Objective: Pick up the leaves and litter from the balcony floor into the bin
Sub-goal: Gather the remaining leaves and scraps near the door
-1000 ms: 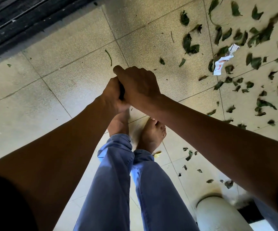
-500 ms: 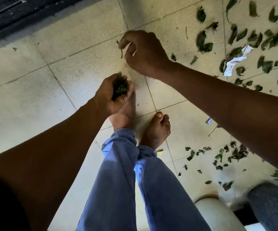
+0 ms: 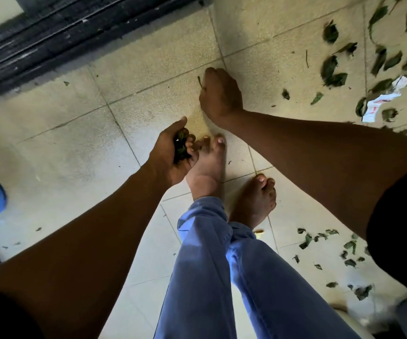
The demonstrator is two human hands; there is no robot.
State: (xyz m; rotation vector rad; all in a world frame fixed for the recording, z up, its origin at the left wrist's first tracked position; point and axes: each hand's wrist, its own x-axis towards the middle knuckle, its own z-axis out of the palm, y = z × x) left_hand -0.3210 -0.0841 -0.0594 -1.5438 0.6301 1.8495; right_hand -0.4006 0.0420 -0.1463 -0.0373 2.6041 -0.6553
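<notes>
Two hands | left hand (image 3: 170, 155) grips leaves (image 3: 180, 148) | right hand (image 3: 220, 94) pinches stem (image 3: 199, 81)

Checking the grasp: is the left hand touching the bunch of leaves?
Touching. The head view shows the left hand with its fingers curled round the bunch of leaves.

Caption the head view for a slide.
Left hand holds leaves; right hand pinches a stem above the floor.

Dim, shadowed foreground — brighter daylight on the far floor tiles (image 3: 271, 25); motion-blurred leaves (image 3: 329, 33), wide-angle bending at edges.
</notes>
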